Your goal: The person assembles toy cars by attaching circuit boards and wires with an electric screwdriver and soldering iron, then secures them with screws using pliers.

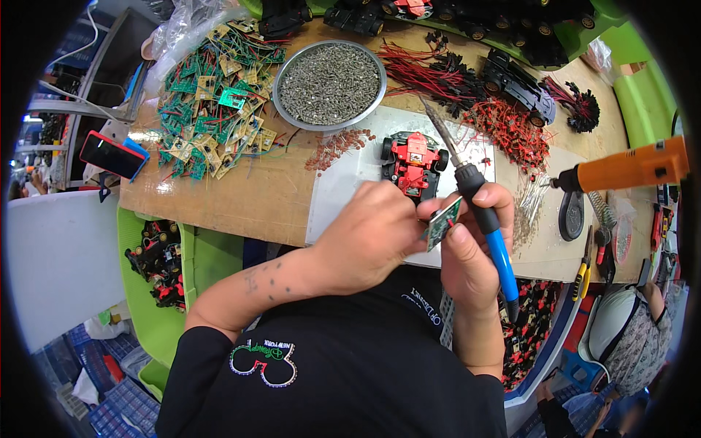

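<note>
A small green circuit board (pixel 442 223) is held up between my two hands, tilted on edge. My left hand (pixel 369 233) is closed, its fingertips at the board's near-left edge and partly hidden behind the hand. In my right hand (pixel 473 255) lies a soldering iron (pixel 499 266) with a blue and black handle, its metal tip pointing up and away. The right thumb and a fingertip also touch the board. Just beyond the hands, a red and black toy car chassis (pixel 414 160) rests on a white work sheet (pixel 343 193).
A heap of wired circuit boards (pixel 219 102) lies far left beside a metal bowl of screws (pixel 332 84). Red-black wires (pixel 431 69) and small red parts (pixel 507 131) lie far right. An orange power screwdriver (pixel 628 166) juts in at right. A green bin (pixel 153 321) stands lower left.
</note>
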Tool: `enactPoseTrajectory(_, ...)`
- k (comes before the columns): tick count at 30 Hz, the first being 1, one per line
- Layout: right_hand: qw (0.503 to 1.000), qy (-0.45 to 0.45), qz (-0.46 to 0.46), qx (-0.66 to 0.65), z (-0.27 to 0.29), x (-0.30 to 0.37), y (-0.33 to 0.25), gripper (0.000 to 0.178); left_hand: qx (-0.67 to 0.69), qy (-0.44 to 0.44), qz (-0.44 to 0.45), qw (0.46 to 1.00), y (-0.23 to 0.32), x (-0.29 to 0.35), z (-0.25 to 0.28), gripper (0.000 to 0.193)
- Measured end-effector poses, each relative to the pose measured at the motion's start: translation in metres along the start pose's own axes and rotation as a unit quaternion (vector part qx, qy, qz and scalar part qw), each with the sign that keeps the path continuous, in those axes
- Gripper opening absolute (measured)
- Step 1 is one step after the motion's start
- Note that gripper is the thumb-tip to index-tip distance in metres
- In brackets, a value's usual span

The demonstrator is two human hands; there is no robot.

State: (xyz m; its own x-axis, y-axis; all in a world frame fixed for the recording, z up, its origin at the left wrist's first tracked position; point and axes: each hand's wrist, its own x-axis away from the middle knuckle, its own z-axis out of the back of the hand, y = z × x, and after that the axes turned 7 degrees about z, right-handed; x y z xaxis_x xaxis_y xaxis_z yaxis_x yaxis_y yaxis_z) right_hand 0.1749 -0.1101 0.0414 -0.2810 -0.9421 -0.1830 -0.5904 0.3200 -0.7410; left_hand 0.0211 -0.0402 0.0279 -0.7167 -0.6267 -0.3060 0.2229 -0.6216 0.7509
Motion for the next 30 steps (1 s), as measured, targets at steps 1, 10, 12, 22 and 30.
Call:
enactPoseTrajectory(1, 1.000, -0.008, -0.008, -0.007, 0.001, 0.002, -0.001, 0.038, 0.028, -0.012, 0.042, 0.999, 0.004, 0.002, -0.006, 0.024)
enactPoseTrajectory(10, 0.975, 0.061, 0.052, 0.209, 0.039, 0.021, -0.023, 0.043, -0.018, 0.017, 0.080, 0.996, -0.038, 0.020, 0.017, 0.041)
enactPoseTrajectory(12, 0.967, 0.088, 0.040, 0.234, 0.043, 0.025, -0.024, 0.043, 0.041, 0.016, 0.058, 0.997, -0.037, 0.019, 0.011, 0.027)
enactPoseTrajectory(22, 0.846, 0.020, 0.081, 0.526, 0.052, 0.027, -0.006, 0.029, 0.021, 0.036, 0.083, 0.996, -0.019, -0.002, -0.018, 0.015)
enactPoseTrajectory(30, 0.848, -0.012, 0.096, 0.521, 0.047, 0.023, -0.002, 0.029, 0.070, 0.040, 0.117, 0.990, -0.020, 0.000, -0.020, 0.012)
